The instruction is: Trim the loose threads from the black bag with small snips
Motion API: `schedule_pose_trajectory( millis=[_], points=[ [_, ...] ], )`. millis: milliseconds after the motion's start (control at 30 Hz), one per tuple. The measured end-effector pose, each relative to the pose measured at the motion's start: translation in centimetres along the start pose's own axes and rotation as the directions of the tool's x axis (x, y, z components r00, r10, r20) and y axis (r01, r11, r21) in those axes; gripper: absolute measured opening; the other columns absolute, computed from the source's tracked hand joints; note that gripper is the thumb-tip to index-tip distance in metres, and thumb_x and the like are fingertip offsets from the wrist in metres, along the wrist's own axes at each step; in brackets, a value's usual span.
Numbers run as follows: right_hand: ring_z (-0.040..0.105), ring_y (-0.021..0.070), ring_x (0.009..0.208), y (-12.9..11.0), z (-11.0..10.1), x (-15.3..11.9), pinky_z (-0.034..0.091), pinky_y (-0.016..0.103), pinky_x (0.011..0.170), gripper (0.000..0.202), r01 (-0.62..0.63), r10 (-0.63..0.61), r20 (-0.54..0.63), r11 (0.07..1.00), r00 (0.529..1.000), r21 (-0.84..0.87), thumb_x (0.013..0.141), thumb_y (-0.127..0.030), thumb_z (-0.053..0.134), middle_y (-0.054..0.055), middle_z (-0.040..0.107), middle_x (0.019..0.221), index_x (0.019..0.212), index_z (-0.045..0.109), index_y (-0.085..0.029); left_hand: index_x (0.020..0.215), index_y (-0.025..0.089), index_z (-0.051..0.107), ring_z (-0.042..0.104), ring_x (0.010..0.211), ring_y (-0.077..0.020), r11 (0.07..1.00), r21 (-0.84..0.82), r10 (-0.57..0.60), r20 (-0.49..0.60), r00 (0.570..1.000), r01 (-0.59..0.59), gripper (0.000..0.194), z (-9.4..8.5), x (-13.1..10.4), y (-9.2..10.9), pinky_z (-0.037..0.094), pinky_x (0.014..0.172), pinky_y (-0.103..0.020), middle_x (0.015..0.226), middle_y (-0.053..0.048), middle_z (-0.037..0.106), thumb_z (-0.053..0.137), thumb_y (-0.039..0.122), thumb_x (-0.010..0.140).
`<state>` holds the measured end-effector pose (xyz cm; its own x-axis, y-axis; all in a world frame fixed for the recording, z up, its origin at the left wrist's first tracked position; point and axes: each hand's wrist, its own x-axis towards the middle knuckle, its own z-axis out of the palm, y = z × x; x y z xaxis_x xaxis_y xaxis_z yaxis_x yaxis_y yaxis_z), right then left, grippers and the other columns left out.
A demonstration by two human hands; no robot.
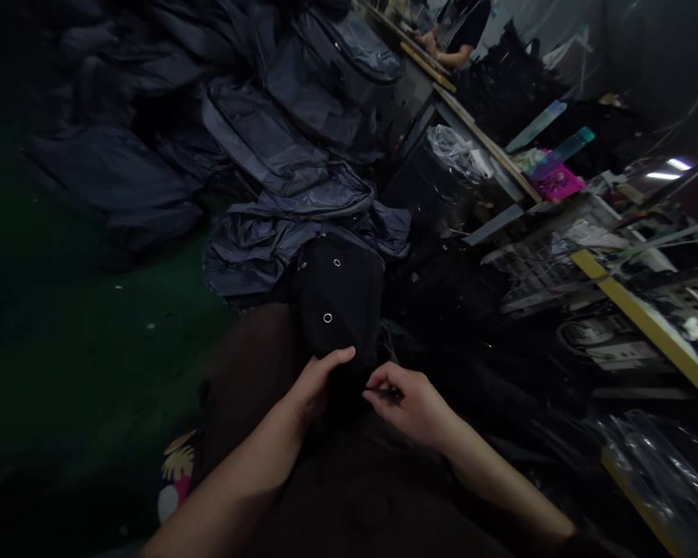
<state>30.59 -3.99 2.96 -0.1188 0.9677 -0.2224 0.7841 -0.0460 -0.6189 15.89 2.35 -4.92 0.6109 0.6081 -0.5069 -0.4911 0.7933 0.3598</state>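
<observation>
The black panel (357, 298) lies straight ahead of us, its long axis running away from our body toward the grey cloth (261, 248), two rings (327, 323) showing on top. Our left hand (317, 384) is nearer, its grip holding the panel's near end, thumb on top, fingers hidden. Our right hand (407, 395) sits just beside that end, its grip narrow; what it pinches, we cannot tell.

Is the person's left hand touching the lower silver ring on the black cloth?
Apart: the head view shows black cloth between the left hand and the ring.
</observation>
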Motion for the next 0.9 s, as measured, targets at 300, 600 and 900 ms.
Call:
schedule_pose_trajectory(
  millis=[300,600,900],
  points=[
    [0.055,0.0115,0.055,-1.8,1.4,1.3,0.034,0.022,0.051,0.024,-0.132,0.079,-0.168,0.932,0.983,-0.336,0.084,-0.045,0.056,-0.003,0.059,0.065,0.079,0.055,-0.021,0.101,0.013,0.068,0.064,0.097,-0.0275,0.999,-0.033,0.007,-0.002,1.000,-0.007,0.040,0.4,-0.3,0.4,0.050,0.084,-0.038,0.097,-0.009,0.072,0.074,0.029,0.065],
    [0.054,0.0111,0.057,-2.4,1.5,2.5,0.031,0.022,0.053,0.018,-0.049,-0.015,-0.129,0.879,0.991,-0.474,0.088,-0.024,0.049,-0.001,0.060,0.066,0.071,0.052,-0.019,0.100,0.015,0.069,0.064,0.059,-0.0172,1.000,-0.025,-0.007,0.016,1.000,0.007,0.033,0.2,-0.3,0.4,0.050,0.077,-0.033,0.064,-0.001,0.070,0.071,0.028,0.069],
    [0.053,0.0093,0.057,-1.0,2.0,0.9,0.036,0.020,0.056,0.014,0.183,-0.170,0.074,0.948,0.983,-0.260,0.079,-0.018,0.058,-0.003,0.057,0.062,0.066,0.051,-0.018,0.102,0.015,0.067,0.066,0.082,-0.0220,0.997,0.062,0.038,0.024,0.999,-0.040,0.035,-0.1,-0.4,0.2,0.050,0.079,-0.034,0.092,-0.007,0.072,0.071,0.029,0.070]
  ],
)
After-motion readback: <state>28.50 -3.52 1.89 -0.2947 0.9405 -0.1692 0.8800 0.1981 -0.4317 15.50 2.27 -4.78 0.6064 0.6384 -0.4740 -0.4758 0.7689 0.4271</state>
